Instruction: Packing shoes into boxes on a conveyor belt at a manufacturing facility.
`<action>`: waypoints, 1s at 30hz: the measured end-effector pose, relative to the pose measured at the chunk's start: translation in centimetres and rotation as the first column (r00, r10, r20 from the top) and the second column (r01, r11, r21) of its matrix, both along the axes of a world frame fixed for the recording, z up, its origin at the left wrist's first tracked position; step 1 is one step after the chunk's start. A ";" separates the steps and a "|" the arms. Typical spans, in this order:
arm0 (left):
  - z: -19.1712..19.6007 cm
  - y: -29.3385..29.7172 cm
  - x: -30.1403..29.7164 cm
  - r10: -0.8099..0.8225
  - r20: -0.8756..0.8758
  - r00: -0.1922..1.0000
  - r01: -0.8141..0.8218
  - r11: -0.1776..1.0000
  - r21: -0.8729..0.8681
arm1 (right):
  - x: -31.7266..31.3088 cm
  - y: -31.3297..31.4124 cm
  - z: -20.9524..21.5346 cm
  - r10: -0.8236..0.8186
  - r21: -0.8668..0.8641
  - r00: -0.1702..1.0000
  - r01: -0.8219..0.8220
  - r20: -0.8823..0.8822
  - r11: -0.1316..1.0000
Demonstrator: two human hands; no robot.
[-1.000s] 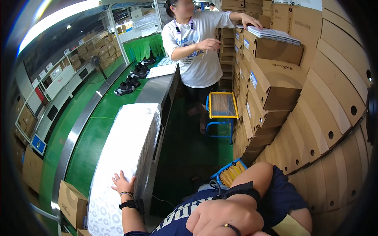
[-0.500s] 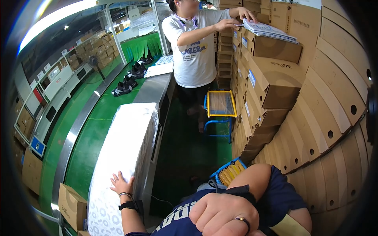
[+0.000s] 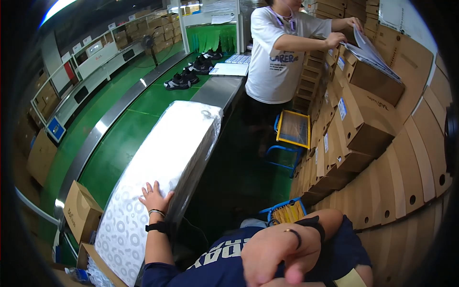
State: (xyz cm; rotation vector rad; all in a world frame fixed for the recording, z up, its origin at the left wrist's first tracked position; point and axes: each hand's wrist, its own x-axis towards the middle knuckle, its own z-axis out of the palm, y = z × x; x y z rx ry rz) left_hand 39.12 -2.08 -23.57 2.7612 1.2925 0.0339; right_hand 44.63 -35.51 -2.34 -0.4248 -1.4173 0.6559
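My left hand (image 3: 156, 197) lies flat with fingers spread on a tall stack of white patterned wrapping paper (image 3: 158, 148), partly sheathed in clear plastic film. The stack rests along the metal edge of a green conveyor. Close to the camera, in front of my chest, is my right hand (image 3: 275, 248). Its fingers are loosely bent, with a gap beside the thumb, and nothing shows in them. Beside the stack's near end, a carton (image 3: 88, 251) holds crumpled clear plastic.
Cardboard shoe boxes (image 3: 368, 122) rise in stacks along the right. A co-worker in a white shirt (image 3: 275, 57) handles papers (image 3: 373, 60) on them. Black shoes (image 3: 181, 80) sit on the conveyor (image 3: 112, 148). A blue-and-yellow stool (image 3: 293, 128) stands in the aisle.
My view has shifted, moving the scene rightward. My right hand has turned and loosened from a fist. My left hand stays on the paper stack. The co-worker has lifted some sheets.
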 end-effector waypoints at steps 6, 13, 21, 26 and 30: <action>0.4 -0.2 0.1 0.013 0.010 1.000 -0.013 1.000 -0.011 | -0.8 1.7 1.1 0.511 -0.044 0.853 -0.517 -0.106 0.855; -0.1 0.1 0.0 0.004 0.035 0.999 -0.004 1.000 -0.005 | 3.2 3.4 1.0 0.119 0.115 0.964 -0.150 0.238 0.982; 0.4 -0.4 0.3 0.004 0.083 0.997 -0.002 0.999 -0.034 | 5.0 4.3 0.6 -0.043 0.230 0.980 -0.003 0.194 0.973; 0.4 -0.3 0.4 0.007 0.090 0.996 -0.005 1.000 -0.025 | 6.6 5.0 1.4 0.071 0.277 0.975 -0.130 0.212 0.952; 0.2 -0.2 0.2 0.006 0.101 0.995 -0.002 0.999 -0.037 | 6.3 4.3 1.4 0.144 0.271 0.974 -0.188 0.177 0.944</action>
